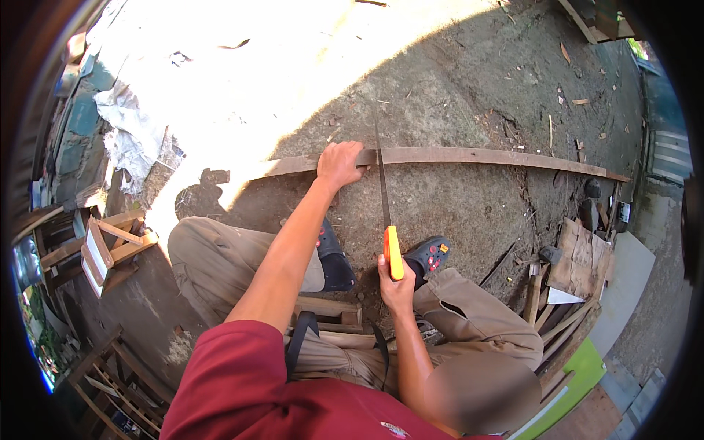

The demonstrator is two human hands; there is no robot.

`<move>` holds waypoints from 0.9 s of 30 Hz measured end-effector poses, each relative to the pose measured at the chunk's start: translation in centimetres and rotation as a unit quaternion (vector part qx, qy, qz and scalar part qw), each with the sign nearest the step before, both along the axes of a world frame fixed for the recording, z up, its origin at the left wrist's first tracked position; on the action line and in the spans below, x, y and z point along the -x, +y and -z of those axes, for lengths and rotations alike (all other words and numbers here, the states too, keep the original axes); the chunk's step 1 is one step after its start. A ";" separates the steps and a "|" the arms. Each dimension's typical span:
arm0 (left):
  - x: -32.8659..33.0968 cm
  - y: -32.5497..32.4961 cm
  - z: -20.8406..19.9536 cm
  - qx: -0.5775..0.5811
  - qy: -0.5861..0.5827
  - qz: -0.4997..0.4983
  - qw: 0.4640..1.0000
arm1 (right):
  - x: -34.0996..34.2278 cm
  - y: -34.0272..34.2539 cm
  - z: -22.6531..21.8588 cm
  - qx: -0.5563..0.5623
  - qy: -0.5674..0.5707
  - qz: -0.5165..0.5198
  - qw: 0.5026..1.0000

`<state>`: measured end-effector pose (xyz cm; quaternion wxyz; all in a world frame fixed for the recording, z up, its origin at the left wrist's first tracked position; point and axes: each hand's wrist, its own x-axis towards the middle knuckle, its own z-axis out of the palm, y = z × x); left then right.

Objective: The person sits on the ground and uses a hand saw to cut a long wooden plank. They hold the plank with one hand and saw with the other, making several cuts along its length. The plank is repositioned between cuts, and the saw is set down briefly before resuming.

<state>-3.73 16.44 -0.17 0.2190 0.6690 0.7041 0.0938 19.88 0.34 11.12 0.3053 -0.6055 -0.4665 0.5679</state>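
Note:
A long, narrow wooden board (477, 155) runs left to right across the ground in front of my feet. My left hand (339, 165) is wrapped around it near the middle. In my right hand (397, 284) is a handsaw (383, 192), gripped by its yellow and orange handle. The dark blade points away from me and crosses the board just right of my left hand. Whether its teeth have bitten into the wood cannot be made out. Bright sunlight washes out the board's left end.
My clog-shod feet (431, 253) rest just behind the board. A small wooden frame (110, 253) stands at left, near a crumpled white sack (130, 125). Scrap wood and a rough brown panel (579, 258) lie at right, beside a pale sheet (623, 286). Wooden slats (121, 389) sit at lower left.

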 end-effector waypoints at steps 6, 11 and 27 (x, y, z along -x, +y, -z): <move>0.6 -0.6 0.9 -0.107 -0.014 0.012 0.994 | 0.3 0.9 0.9 0.048 -0.005 0.063 0.997; -0.7 1.1 0.1 0.003 -0.038 -0.057 0.998 | 2.5 1.6 2.8 -0.044 -0.073 0.051 0.995; -0.6 1.0 -0.3 0.016 -0.034 -0.072 0.997 | 1.0 1.4 1.7 -0.067 -0.108 0.032 0.991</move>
